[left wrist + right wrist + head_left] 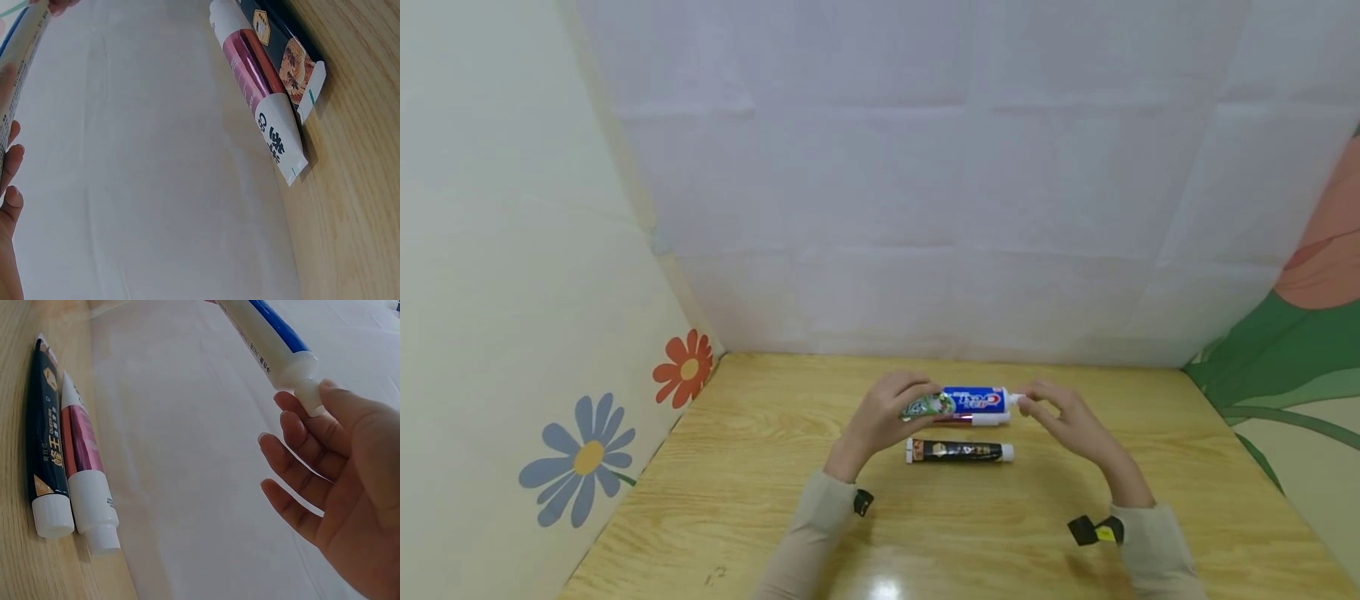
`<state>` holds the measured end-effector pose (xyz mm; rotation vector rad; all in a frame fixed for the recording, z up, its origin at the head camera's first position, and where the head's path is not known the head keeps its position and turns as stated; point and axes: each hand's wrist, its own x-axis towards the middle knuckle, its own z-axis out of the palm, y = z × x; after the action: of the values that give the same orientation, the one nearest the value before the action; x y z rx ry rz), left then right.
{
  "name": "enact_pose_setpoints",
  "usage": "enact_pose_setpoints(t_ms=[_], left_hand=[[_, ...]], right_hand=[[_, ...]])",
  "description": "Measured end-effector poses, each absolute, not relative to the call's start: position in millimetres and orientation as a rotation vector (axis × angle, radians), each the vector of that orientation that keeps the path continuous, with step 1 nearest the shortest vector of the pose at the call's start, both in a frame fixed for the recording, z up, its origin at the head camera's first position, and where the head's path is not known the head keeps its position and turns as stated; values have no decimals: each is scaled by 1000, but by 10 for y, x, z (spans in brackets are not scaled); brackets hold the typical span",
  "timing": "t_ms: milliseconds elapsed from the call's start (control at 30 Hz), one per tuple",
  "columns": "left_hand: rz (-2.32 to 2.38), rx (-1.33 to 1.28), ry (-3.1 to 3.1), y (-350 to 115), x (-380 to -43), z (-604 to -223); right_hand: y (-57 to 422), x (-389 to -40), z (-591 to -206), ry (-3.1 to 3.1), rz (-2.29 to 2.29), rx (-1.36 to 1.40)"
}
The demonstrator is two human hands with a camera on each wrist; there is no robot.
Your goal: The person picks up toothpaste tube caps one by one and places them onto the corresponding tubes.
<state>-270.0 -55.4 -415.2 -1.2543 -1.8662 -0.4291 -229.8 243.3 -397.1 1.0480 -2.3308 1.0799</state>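
Observation:
Above the table, my left hand (886,417) grips a blue, white and green toothpaste tube (976,400) by its tail end. The tube lies level, its capped end pointing right. Thumb and index finger of my right hand (350,456) pinch the white cap (309,397); the other fingers are spread, loosely bent. Below the held tube, a pink and white toothpaste tube (262,94) lies on the table, partly hidden in the head view. Beside it, nearer to me, is a black toothpaste tube (961,452) with a white cap.
The tubes lie on a wood-grain table (760,517). A white sheet (925,183) hangs along its back edge. Painted flowers mark the left wall (475,292), and green leaves and a pink flower show at the right.

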Motion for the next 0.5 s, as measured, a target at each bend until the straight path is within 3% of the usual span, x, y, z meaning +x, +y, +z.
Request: enact_pose_setpoints(t_ms=[500], left_hand=[[-453, -1294, -1865, -544, -2697, -4173]], right_hand=[[2490, -2410, -4133, -2390, 1124, 1041]])
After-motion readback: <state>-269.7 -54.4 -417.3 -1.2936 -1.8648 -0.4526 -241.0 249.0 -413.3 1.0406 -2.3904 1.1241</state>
